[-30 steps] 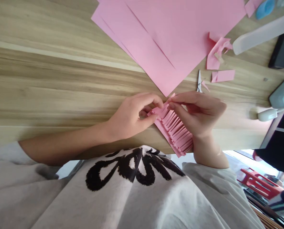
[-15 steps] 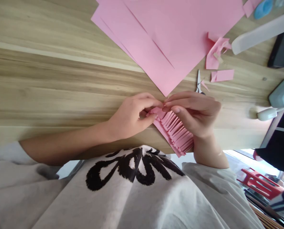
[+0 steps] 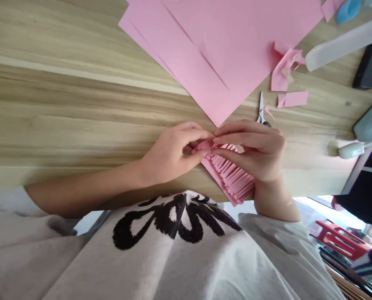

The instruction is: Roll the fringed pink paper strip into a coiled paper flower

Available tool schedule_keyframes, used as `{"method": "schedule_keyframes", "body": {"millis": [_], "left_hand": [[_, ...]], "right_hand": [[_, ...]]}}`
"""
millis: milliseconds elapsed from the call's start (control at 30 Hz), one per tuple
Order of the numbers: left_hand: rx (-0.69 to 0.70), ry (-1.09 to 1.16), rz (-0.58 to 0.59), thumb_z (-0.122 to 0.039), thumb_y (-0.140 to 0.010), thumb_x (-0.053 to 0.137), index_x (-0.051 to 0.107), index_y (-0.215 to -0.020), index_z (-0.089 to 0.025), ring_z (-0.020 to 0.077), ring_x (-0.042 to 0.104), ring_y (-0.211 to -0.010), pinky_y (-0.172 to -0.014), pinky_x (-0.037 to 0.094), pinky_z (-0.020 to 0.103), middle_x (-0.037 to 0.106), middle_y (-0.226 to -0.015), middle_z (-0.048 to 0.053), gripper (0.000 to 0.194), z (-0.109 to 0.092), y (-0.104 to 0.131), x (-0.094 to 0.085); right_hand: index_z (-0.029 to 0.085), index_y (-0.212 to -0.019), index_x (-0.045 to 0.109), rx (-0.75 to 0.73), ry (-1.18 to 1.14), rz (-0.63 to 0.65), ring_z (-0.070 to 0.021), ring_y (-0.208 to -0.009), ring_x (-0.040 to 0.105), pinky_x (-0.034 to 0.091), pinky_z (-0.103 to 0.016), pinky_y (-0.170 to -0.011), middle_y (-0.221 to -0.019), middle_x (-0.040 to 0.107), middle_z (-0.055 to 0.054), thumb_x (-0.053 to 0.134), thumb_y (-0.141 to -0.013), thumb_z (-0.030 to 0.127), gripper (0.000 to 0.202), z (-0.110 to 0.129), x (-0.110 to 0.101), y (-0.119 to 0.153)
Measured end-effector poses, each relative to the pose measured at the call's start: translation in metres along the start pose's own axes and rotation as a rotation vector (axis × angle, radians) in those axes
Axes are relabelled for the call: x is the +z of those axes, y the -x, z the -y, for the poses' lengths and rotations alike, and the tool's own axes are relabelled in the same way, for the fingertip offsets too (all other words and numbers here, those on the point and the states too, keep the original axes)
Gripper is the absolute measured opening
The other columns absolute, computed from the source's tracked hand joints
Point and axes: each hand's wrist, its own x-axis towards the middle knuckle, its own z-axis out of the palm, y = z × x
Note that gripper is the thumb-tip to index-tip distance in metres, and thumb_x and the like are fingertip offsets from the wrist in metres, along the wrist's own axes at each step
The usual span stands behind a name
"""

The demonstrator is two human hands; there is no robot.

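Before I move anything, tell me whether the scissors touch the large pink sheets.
Apart. The head view shows it: bare wood lies between the blades of the scissors and the nearest edge of the large pink sheets.

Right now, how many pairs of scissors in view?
1. The scissors lie on the table just beyond the right hand, beside a small pink scrap. Others could be hidden under the large pink sheets; can't tell.

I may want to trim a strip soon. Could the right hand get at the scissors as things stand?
Probably yes: the scissors lie just beyond the right hand, with nothing on their blades, though its fingers are busy at the fringed pink paper.
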Motion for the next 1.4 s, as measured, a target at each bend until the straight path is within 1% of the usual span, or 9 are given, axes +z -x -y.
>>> {"method": "schedule_keyframes", "body": {"millis": [200,467,700,867,1000,1100,1200,1300,1400], "left_hand": [[0.015,-0.036,0.006,-0.011,-0.087,0.063,0.073,-0.098,-0.016,0.0099,0.066,-0.081,-0.068,0.057,0.018,0.069,-0.099,0.005,0.016,-0.002,-0.0004,-0.0009],[0.042,-0.072,-0.01,-0.012,-0.087,0.062,0.073,-0.102,-0.016,0.01,0.066,-0.081,-0.066,0.056,0.017,0.069,-0.098,0.005,0.019,-0.0004,-0.0002,-0.0006],[0.02,-0.042,-0.013,-0.013,-0.086,0.064,0.072,-0.108,-0.017,0.0106,0.069,-0.084,-0.069,0.058,0.017,0.07,-0.101,0.005,0.024,0.001,0.0002,0.0005],[0.017,-0.046,-0.022,-0.011,-0.084,0.065,0.072,-0.109,-0.018,0.0115,0.07,-0.084,-0.068,0.059,0.018,0.071,-0.103,0.006,0.027,0.001,0.0002,0.0004],[0.027,-0.037,-0.015,-0.01,-0.083,0.065,0.072,-0.109,-0.016,0.0112,0.07,-0.083,-0.068,0.059,0.018,0.071,-0.102,0.006,0.028,0.0011,-0.0003,-0.0001],[0.022,-0.04,-0.007,-0.01,-0.082,0.065,0.072,-0.109,-0.016,0.0113,0.069,-0.083,-0.068,0.059,0.018,0.071,-0.102,0.006,0.028,0.0007,-0.0005,-0.0004],[0.017,-0.042,-0.012,-0.011,-0.084,0.065,0.072,-0.109,-0.018,0.0115,0.07,-0.085,-0.068,0.059,0.018,0.071,-0.104,0.006,0.027,0.0006,-0.0001,-0.0003],[0.012,-0.028,-0.018,-0.011,-0.084,0.064,0.071,-0.11,-0.017,0.0114,0.07,-0.085,-0.069,0.059,0.018,0.071,-0.105,0.007,0.027,0.0009,0.0006,0.0002],[0.009,-0.013,-0.017,-0.011,-0.084,0.064,0.071,-0.11,-0.015,0.0114,0.071,-0.084,-0.07,0.06,0.019,0.071,-0.104,0.007,0.028,0.0012,0.0009,0.0008]], "right_hand": [[0.026,-0.09,0.077,0.01,0.029,0.01,-0.0174,-0.083,0.073,0.062,-0.031,-0.074,-0.092,0.077,-0.001,0.08,-0.077,0.023,0.013,0.0015,0.0009,0.0001],[0.026,-0.092,0.077,0.013,0.031,-0.004,-0.0182,-0.083,0.073,0.062,-0.032,-0.074,-0.094,0.077,-0.002,0.081,-0.076,0.023,0.016,0.0011,0.0021,-0.0002],[0.029,-0.094,0.078,0.043,0.024,-0.118,-0.0201,-0.082,0.074,0.062,-0.035,-0.072,-0.09,0.078,0.0,0.076,-0.079,0.015,0.02,-0.0011,0.0049,0.0022],[0.029,-0.094,0.078,0.097,0.034,-0.152,-0.0209,-0.083,0.074,0.062,-0.037,-0.074,-0.089,0.078,0.0,0.072,-0.084,0.018,0.016,-0.001,0.0052,0.0025],[0.028,-0.098,0.078,0.113,0.006,-0.159,-0.0204,-0.084,0.073,0.061,-0.037,-0.076,-0.089,0.078,-0.001,0.074,-0.082,0.014,0.022,-0.0022,0.0064,0.003],[0.029,-0.097,0.077,0.081,-0.022,-0.188,-0.0192,-0.083,0.073,0.06,-0.036,-0.073,-0.088,0.077,0.001,0.074,-0.08,0.01,0.026,-0.0036,0.0074,0.0029],[0.029,-0.092,0.078,0.064,-0.03,-0.213,-0.0184,-0.082,0.072,0.059,-0.035,-0.07,-0.086,0.077,0.002,0.074,-0.08,0.011,0.023,-0.0027,0.0079,0.0017],[0.027,-0.09,0.078,0.113,-0.045,-0.238,-0.0186,-0.081,0.072,0.059,-0.035,-0.07,-0.085,0.077,0.001,0.075,-0.081,0.014,0.017,0.0001,0.0086,0.001],[0.026,-0.088,0.079,0.206,-0.129,-0.25,-0.0186,-0.077,0.072,0.059,-0.034,-0.066,-0.084,0.077,0.0,0.075,-0.081,0.018,0.011,0.002,0.0086,0.0016]]}}
